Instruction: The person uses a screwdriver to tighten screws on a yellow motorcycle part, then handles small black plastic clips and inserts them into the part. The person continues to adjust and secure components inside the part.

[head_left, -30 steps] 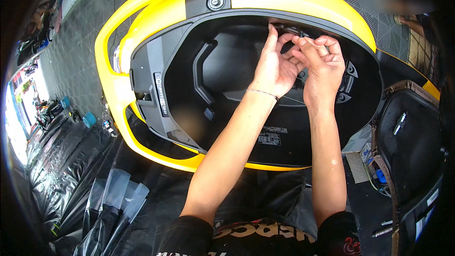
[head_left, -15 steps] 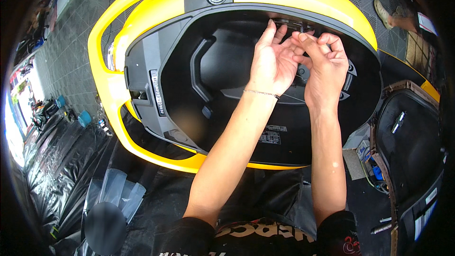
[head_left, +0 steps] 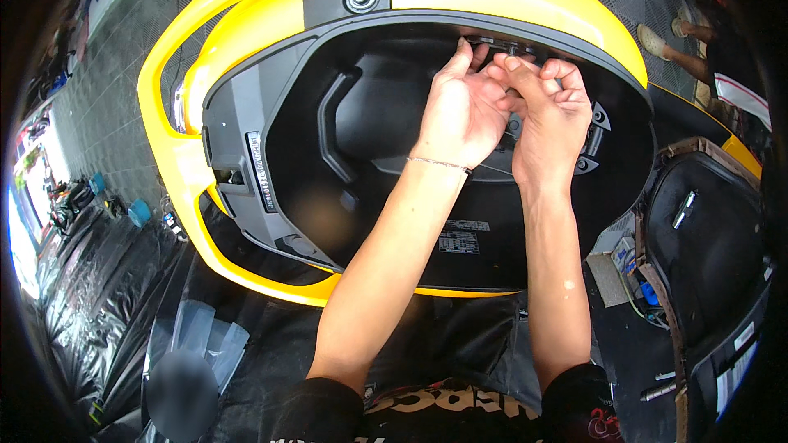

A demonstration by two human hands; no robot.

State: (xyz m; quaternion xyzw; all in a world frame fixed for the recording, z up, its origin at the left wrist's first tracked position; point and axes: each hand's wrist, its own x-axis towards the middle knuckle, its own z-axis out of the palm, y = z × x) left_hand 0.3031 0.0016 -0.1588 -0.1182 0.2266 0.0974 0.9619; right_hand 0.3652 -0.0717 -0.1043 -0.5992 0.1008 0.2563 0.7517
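My left hand (head_left: pixel 466 115) reaches into the black under-seat compartment (head_left: pixel 353 230) of a yellow scooter, palm up. Its thumb and fingers are at the near end of a dark, shiny bar-shaped part (head_left: pixel 497 43) along the compartment's far wall, and seem to grip it. Close beside it, my right hand (head_left: pixel 554 111) is closed in a pinch just below that part. Whatever its fingertips hold is hidden or too small to name.
A yellow grab rail (head_left: pixel 152 98) curves around the compartment's left end. At right lies the black seat (head_left: pixel 710 221), a slim tool-like object on it. Black sheeting (head_left: pixel 90 303) covers the left side. Another person's legs (head_left: pixel 681 57) stand at the far right.
The scooter sits slightly further left in view. Both hands stay at the same far-wall spot, the right fingers still pinched. More of the other person's legs shows.
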